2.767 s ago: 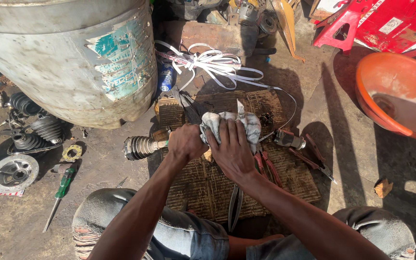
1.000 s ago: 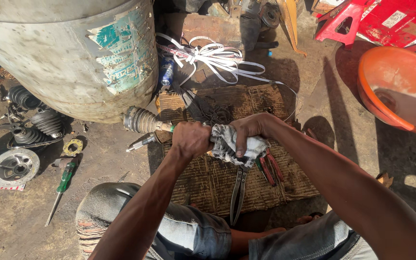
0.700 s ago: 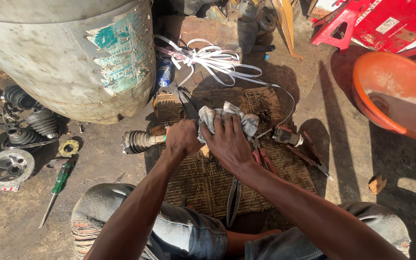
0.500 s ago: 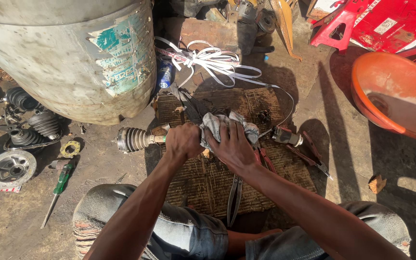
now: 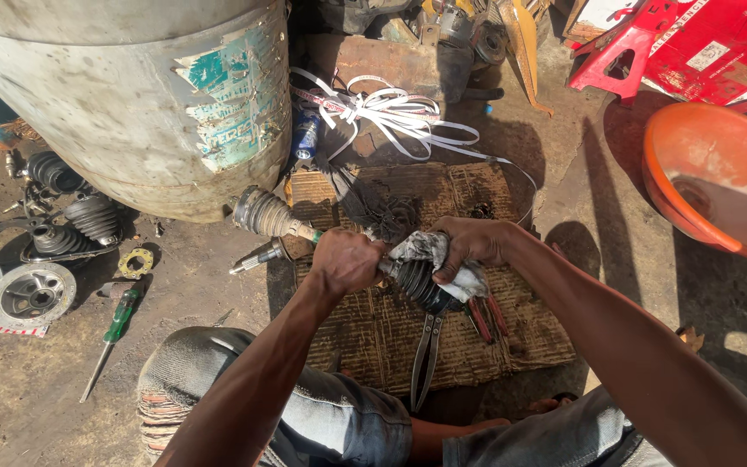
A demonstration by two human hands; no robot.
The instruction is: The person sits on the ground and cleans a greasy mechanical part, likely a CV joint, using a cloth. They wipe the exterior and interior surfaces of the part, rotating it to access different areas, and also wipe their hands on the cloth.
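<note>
Left hand [image 5: 345,259] clenched around drive shaft [image 5: 304,232]; right hand [image 5: 469,245] grasping rag [image 5: 425,251] over rubber boot [image 5: 418,284], above woven mat [image 5: 373,337].

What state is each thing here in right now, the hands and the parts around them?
Left hand: clenched round the axle shaft.
Right hand: pressing a rag on the black rubber boot.
Axle shaft: lifted, far end toward the drum.
Pliers: lying on the mat, handles slightly apart.
Screwdriver: lying on the ground.
Orange basin: upright, tilted slightly.
</note>
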